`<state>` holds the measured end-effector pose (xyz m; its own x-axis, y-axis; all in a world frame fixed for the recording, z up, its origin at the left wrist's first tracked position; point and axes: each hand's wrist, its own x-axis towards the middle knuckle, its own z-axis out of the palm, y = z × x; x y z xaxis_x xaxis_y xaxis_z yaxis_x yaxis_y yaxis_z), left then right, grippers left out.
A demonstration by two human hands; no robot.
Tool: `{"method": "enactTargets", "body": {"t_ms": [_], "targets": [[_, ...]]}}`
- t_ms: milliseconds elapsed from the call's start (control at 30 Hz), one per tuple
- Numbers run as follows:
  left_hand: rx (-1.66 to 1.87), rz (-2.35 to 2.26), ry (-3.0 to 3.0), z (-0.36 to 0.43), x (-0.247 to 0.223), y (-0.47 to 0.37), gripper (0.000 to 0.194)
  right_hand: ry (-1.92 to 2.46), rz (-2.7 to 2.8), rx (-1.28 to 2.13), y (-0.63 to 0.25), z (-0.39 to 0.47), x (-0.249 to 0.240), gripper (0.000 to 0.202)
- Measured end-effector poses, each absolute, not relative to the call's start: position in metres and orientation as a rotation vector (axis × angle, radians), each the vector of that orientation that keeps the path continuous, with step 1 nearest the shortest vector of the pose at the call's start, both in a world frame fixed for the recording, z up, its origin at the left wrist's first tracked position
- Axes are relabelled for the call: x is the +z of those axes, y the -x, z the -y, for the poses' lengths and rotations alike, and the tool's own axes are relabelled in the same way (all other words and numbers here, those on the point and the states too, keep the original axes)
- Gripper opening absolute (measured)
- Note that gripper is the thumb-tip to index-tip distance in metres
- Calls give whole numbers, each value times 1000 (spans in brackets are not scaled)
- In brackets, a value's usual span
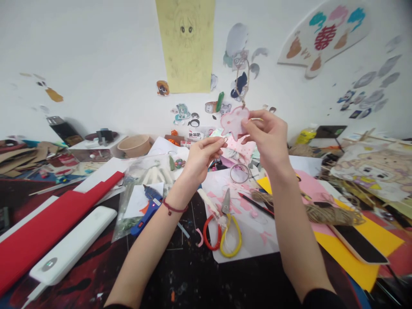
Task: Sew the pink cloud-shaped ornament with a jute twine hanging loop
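Observation:
My right hand is raised and pinches the right edge of a pink felt ornament. The ornament looks star- or flower-shaped, with small spots. From its top a twine loop sticks up against the wall. My left hand is closed just below and left of it, thumb and finger together at the ornament's lower edge; what they hold, if anything, is too small to name. Under the hands, scissors with one red and one yellow handle lie on a white sheet among pink scraps.
A blue glue gun lies left of my left forearm. Further left are a white lamp-like bar and a red strip. On the right, a twine bundle and a dark phone-like slab rest on yellow paper.

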<state>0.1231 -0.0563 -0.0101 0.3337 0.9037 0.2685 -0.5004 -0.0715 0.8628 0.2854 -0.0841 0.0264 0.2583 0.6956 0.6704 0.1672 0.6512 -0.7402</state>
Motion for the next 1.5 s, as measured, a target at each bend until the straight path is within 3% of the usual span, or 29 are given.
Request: {"method": "enactTargets", "body": {"t_ms": [333, 600, 1000, 1300, 1500], "targets": [[1249, -562, -1326, 53, -5, -111, 25, 825, 1314, 449, -287, 79, 23, 30], [1748, -384, -1545, 53, 9, -98, 18, 866, 1457, 477, -283, 83, 21, 21], [1478, -263, -1567, 63, 23, -82, 21, 988, 1872, 492, -255, 87, 13, 21], [1153, -249, -1601, 64, 25, -73, 30, 862, 1853, 1077, -251, 83, 4, 34], [1157, -157, -1513, 48, 18, -70, 26, 876, 1770, 1095, -255, 83, 7, 28]]}}
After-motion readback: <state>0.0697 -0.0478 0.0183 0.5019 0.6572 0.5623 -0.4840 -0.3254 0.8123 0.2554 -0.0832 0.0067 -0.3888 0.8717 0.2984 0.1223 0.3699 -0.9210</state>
